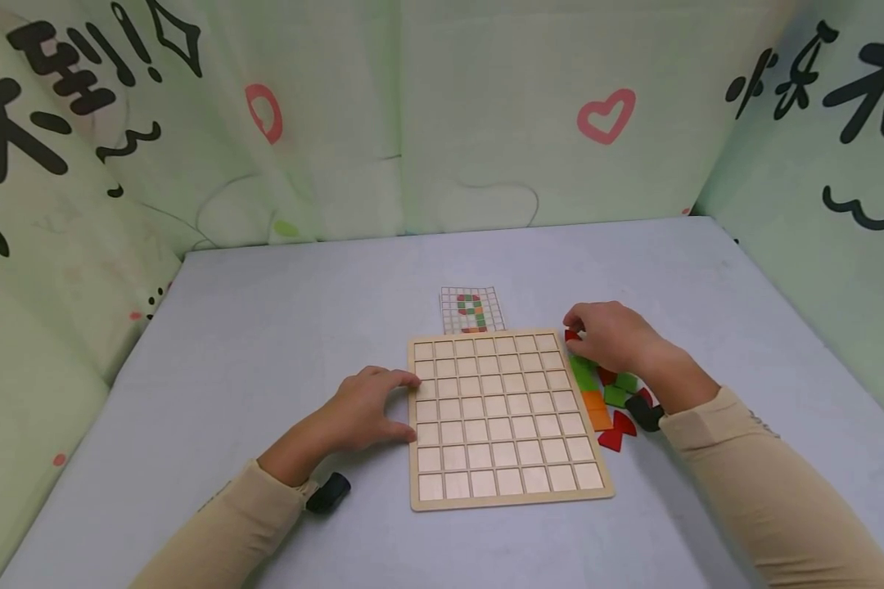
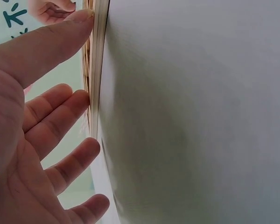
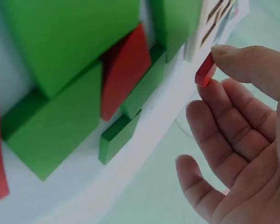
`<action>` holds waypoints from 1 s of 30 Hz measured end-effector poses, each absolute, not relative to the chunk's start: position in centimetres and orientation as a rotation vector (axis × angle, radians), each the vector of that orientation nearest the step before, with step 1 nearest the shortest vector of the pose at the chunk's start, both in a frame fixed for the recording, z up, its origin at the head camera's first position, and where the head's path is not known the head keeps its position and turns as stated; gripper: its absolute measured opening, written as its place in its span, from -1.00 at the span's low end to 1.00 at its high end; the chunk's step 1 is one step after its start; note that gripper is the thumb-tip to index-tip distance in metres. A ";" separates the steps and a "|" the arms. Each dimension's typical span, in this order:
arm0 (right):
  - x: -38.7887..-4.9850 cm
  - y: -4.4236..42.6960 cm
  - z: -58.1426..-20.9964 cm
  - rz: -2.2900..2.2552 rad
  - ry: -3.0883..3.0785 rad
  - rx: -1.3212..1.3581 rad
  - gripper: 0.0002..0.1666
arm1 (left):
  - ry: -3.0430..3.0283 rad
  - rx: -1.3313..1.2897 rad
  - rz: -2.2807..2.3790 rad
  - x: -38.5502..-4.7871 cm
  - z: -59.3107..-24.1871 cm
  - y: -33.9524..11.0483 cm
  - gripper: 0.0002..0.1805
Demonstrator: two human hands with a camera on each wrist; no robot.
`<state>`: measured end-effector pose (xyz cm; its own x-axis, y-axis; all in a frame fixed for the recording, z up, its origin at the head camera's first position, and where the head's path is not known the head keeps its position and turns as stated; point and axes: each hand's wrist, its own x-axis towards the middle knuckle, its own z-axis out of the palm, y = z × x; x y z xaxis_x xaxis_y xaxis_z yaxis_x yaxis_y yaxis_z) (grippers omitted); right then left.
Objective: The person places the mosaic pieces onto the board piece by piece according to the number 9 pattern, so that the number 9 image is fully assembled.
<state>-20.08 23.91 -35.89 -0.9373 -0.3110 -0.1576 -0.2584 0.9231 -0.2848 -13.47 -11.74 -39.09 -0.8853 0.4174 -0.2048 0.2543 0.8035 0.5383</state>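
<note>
A wooden grid board (image 1: 511,501) lies on the table, its cells bare. The left hand (image 1: 359,409) touches the board's left edge with thumb and fingertips; in the left wrist view that hand (image 2: 42,121) has its fingers spread against the board's side (image 2: 97,70). Beyond the board's right edge, the right hand (image 1: 615,337) pinches a small red piece (image 1: 572,335). The right wrist view shows this red piece (image 3: 206,71) between thumb and index finger of the right hand (image 3: 252,135), the other fingers loosely bent.
A printed pattern card (image 1: 451,311) lies behind the board. Green pieces (image 1: 584,374), orange pieces (image 1: 597,411) and red pieces (image 1: 611,439) lie along the board's right side, partly under the right wrist. Curtains with lettering and hearts surround the table (image 1: 295,303).
</note>
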 end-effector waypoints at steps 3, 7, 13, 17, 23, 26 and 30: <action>-19.9 23.5 -35.7 -0.436 2.880 -0.463 -0.56 | 2.676 0.506 0.731 -13.5 -39.1 -11.7 -0.30; -19.6 23.0 -35.6 -0.487 2.876 -0.500 -0.58 | 2.675 0.503 0.730 -13.5 -39.0 -11.7 -0.29; -19.4 22.0 -35.3 -0.542 2.850 -0.525 -0.60 | 2.674 0.509 0.734 -13.5 -39.0 -11.8 -0.29; -19.3 21.1 -35.3 -0.563 2.831 -0.528 -0.61 | 2.672 0.508 0.741 -13.4 -39.0 -11.8 -0.28; -19.1 20.1 -35.6 -0.565 2.814 -0.569 -0.67 | 2.672 0.510 0.747 -13.5 -39.1 -11.7 -0.29; -19.1 19.8 -35.7 -0.567 2.803 -0.594 -0.68 | 2.675 0.511 0.742 -13.5 -39.2 -11.7 -0.29; -19.1 19.4 -35.8 -0.575 2.795 -0.630 -0.70 | 2.680 0.513 0.736 -13.5 -39.3 -11.7 -0.29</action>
<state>-19.12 19.42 -35.79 -0.8842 -0.4503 -0.1243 -0.3646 0.8316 -0.4189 -13.53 -11.74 -39.26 -0.8863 0.4167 -0.2020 0.2549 0.8033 0.5383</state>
